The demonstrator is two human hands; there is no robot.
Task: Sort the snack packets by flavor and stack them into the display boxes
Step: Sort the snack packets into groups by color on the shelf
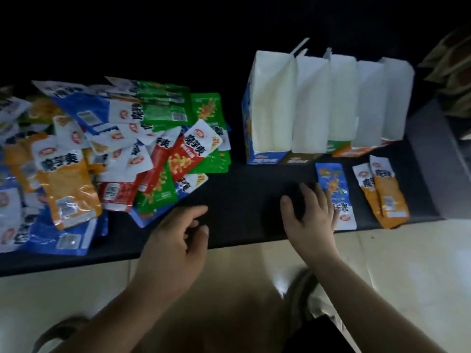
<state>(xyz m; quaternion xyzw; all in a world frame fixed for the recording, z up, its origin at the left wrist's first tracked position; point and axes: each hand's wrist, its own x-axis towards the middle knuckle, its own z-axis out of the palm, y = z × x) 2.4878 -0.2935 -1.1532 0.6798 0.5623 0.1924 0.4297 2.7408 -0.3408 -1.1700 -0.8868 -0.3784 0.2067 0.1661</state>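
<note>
Five open white-lined cardboard display boxes (328, 103) stand in a row at the back of the black surface (242, 179). Left of the boxes, well apart, lies a mixed heap of blue, green, red and orange snack packets (114, 149). Just in front of the boxes lie one blue foil packet (331, 184) and two overlapping orange packets (382, 194). The right hand (311, 215), fingers spread and released, touches the blue packet's edge. The left hand (175, 240) hangs loosely curled, holding nothing.

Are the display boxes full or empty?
Empty, as far as visible: the display boxes show only bare white inner walls, nothing inside.
</note>
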